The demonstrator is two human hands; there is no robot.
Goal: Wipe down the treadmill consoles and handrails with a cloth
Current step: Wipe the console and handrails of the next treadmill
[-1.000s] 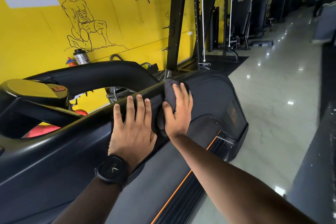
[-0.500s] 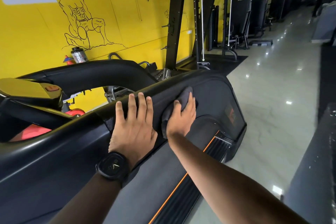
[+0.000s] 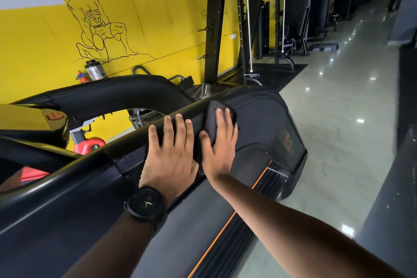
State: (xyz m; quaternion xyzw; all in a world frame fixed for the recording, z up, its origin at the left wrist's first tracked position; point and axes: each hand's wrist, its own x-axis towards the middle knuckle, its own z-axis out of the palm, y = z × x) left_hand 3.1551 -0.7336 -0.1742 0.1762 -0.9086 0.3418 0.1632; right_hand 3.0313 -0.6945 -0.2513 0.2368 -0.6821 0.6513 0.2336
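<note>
A black treadmill handrail [image 3: 90,160] slopes from lower left up to the middle of the head view. My left hand [image 3: 169,153], with a black watch on its wrist, lies flat on the rail with straight fingers. Just to its right, my right hand [image 3: 220,142] presses a dark grey cloth [image 3: 213,111] against the rail with straight fingers; the cloth wraps over the rail's top. The two hands almost touch. The treadmill's glossy console [image 3: 27,117] shows at the left edge. Below the hands runs the grey belt [image 3: 194,221] with an orange stripe.
A second black rail [image 3: 112,95] arches behind the first. A yellow wall [image 3: 45,36] with a drawn figure stands at the back, a tin [image 3: 95,70] and a red machine [image 3: 90,144] near it. Black racks [image 3: 214,29] and benches line the polished floor [image 3: 338,119] to the right.
My right hand has slid the cloth down the rail side and back up onto its top. My left hand has stayed on the rail.
</note>
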